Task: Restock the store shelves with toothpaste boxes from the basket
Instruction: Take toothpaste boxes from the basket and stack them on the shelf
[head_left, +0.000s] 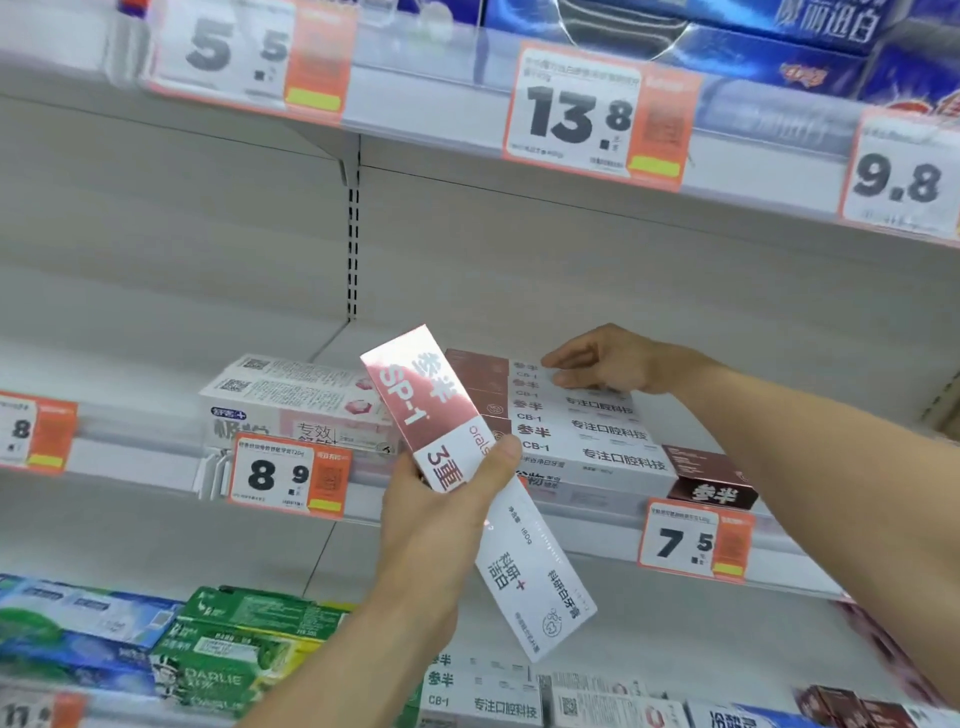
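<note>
White store shelving is filling the view, with a slotted upright (353, 234) running down the back panel between two bays. Along the middle shelf (130, 457), the far-left stretch behind an orange price tag (31, 434) is lying bare. Next, a white-and-pink box stack (291, 402) is sitting behind the 8.9 price tag (291, 478).

The left hand (441, 525) is gripping a pink-and-white toothpaste box (467, 478), thumb across its front face and fingers (402, 470) curling behind it. The box is tilting in the air in front of the shelf edge, its pink end up and to the left, its white end down and to the right.

Just right of it, a stack of white-and-brown boxes (587, 436) is resting on the middle shelf above the 7.5 price tag (696, 540). The right hand (608, 361) is reaching over that stack, its fingers (563, 361) loosely extended and lying on the top box at the back. Open shelf surface is showing right of the stack and well back toward the panel.

Above, the upper shelf's edge is carrying a 13.8 price tag (597, 119) under blue boxes (753, 47). Below, green boxes (244, 644) are crowding the lower left.
</note>
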